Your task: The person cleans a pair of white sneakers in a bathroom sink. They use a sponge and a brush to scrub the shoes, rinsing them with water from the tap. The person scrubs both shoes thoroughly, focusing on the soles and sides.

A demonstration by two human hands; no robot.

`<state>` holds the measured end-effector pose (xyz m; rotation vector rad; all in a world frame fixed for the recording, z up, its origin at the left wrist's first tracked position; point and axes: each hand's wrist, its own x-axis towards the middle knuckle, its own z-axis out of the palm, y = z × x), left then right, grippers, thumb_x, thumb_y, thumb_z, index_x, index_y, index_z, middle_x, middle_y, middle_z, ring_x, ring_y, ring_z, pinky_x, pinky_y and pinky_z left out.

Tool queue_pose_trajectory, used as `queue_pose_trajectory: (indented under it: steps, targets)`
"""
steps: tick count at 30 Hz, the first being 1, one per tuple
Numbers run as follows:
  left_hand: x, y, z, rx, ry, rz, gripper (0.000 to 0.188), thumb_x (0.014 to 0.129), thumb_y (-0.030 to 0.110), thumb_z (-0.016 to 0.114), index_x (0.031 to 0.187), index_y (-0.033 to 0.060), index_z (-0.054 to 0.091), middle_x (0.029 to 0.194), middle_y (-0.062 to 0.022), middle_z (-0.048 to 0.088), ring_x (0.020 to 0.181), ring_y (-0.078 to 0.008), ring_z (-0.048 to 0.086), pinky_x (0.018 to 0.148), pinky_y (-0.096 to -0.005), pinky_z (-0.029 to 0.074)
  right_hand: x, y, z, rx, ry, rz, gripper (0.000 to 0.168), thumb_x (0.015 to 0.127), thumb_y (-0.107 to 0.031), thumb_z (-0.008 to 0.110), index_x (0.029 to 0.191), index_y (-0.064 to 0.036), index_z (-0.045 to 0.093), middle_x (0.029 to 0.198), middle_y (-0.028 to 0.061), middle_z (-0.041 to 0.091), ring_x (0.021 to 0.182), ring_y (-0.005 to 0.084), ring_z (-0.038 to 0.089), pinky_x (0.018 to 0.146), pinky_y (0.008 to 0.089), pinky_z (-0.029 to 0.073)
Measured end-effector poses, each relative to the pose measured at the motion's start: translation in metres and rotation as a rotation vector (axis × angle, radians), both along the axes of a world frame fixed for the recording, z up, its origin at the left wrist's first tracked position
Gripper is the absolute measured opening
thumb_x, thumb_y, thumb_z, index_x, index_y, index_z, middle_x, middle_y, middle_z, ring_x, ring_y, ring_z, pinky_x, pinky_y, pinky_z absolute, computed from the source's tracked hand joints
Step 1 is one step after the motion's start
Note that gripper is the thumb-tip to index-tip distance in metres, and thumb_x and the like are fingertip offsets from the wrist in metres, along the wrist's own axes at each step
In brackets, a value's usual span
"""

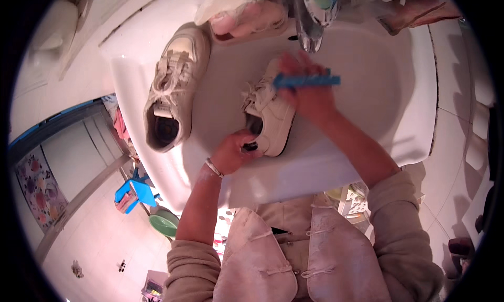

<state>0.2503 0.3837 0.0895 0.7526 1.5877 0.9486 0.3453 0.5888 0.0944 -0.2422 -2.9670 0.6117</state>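
A white lace-up sneaker (pixel 275 117) lies tilted in a white washbasin (pixel 252 191). My left hand (pixel 236 150) grips it at the heel, with the fingers at the edge of its opening. My right hand (pixel 303 79), somewhat blurred, is closed around a blue brush (pixel 311 81) over the toe and outer side of the same shoe; the bristles cannot be made out. The other white sneaker (pixel 175 81), with its laces tied, rests at the basin's left side, sole down and opening towards me.
A chrome faucet (pixel 311 34) stands at the basin's back. Left of it is a pinkish soap tray (pixel 252 30) with a plastic bag and pink items. On the floor to the left are a blue plastic stool (pixel 143 192) and a green basin (pixel 163 224).
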Motion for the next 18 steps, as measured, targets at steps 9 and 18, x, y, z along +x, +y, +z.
queue_pose_trajectory:
  steps: [9, 18]
  targets:
    - [0.0, 0.005, 0.004, 0.039, 0.026, 0.009, 0.021, 0.071, 0.004, 0.068, 0.089, -0.001, 0.058, 0.078, -0.0086, 0.056, 0.071, -0.0166, 0.054, 0.064, -0.028, 0.044, -0.012, 0.014, -0.002, 0.06, 0.055, -0.045, 0.032, 0.069, -0.026, 0.059, 0.1, -0.019, 0.053, 0.084, 0.0041, 0.054, 0.077, 0.0242, 0.055, 0.065, 0.0383, 0.042]
    - [0.007, 0.014, 0.013, -0.007, 0.09, 0.049, 0.015, 0.078, 0.009, 0.064, 0.09, 0.0006, 0.06, 0.079, 0.0002, 0.058, 0.073, -0.0082, 0.051, 0.067, -0.0239, 0.043, 0.028, 0.042, 0.012, 0.099, 0.072, -0.269, 0.043, 0.077, -0.027, 0.054, 0.117, -0.011, 0.049, 0.109, 0.0117, 0.053, 0.101, 0.0286, 0.047, 0.083, 0.0411, 0.036]
